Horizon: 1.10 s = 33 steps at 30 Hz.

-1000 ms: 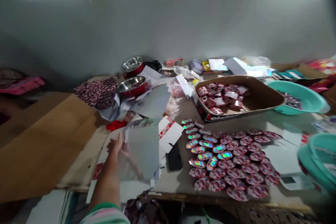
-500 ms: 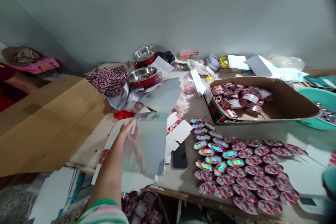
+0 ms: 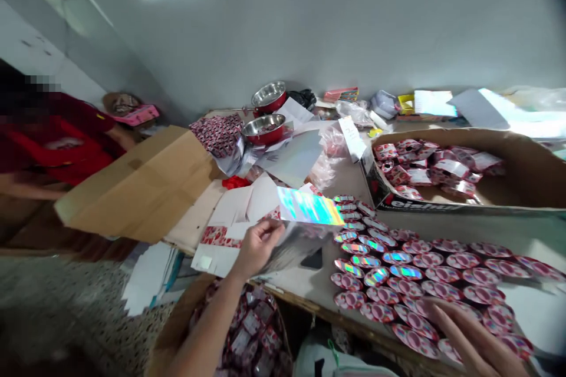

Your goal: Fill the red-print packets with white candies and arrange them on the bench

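Observation:
My left hand point(image 3: 257, 244) is closed on the near corner of a shiny holographic sheet point(image 3: 307, 207) and holds it tilted above white card pieces point(image 3: 241, 206) on the table. My right hand point(image 3: 471, 339) lies open, fingers stretched out, at the near right over rows of several red and holographic oval stickers point(image 3: 424, 271). A dark phone point(image 3: 313, 259) lies partly hidden under the sheet.
A cardboard tray point(image 3: 526, 159) of red packets sits behind the stickers. Two steel bowls point(image 3: 264, 128) stand at the back. A flat cardboard slab point(image 3: 141, 185) lies left. A box of red packets point(image 3: 254, 330) is below the table edge. A person in red point(image 3: 57, 141) sits far left.
The view swung left. My left hand lifted and tilted the holographic sheet, which now flashes rainbow colours. My right hand came into view over the stickers.

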### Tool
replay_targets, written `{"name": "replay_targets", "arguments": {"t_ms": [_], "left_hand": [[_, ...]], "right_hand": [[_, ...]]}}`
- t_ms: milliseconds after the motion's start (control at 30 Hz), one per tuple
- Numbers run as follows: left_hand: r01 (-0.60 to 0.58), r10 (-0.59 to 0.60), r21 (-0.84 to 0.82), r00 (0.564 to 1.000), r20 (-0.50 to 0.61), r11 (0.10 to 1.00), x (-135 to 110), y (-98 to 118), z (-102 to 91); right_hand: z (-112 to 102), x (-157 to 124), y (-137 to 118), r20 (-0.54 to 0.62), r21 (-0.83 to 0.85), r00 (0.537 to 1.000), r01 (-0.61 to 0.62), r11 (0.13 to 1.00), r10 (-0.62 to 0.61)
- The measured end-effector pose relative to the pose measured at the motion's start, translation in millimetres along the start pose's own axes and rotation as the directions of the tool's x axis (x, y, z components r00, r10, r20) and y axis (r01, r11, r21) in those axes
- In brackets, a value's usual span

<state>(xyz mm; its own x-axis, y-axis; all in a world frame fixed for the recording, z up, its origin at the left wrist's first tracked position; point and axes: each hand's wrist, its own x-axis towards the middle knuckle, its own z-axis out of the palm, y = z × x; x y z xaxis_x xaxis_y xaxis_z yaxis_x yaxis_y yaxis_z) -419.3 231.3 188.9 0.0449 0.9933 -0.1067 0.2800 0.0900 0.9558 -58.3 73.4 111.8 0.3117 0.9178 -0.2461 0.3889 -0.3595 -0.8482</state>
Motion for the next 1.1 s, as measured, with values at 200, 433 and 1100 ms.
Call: {"name": "replay_targets", "arguments": {"t_ms": [200,433,1100], "left_hand": [[-0.049,0.047,-0.011,0.995,-0.082,0.999,-95.7,45.9,84.6],[-0.123,0.148,0.097,0.938,-0.313,0.988,-160.4,63.4,134.7],[-0.109,0.215,0.335,0.93,-0.298,0.936,-222.3,72.5,156.1]], "right_hand": [[2.5,11.7,-122.0,0.038,-0.067,0.674,0.739,0.671,-0.738],[2.8,0.3,-130.9,0.338,0.185,0.482,0.808,0.56,-0.808],[-4.6,-41.6,-100.7,0.21,0.244,0.382,0.871,0.427,-0.9]]}}
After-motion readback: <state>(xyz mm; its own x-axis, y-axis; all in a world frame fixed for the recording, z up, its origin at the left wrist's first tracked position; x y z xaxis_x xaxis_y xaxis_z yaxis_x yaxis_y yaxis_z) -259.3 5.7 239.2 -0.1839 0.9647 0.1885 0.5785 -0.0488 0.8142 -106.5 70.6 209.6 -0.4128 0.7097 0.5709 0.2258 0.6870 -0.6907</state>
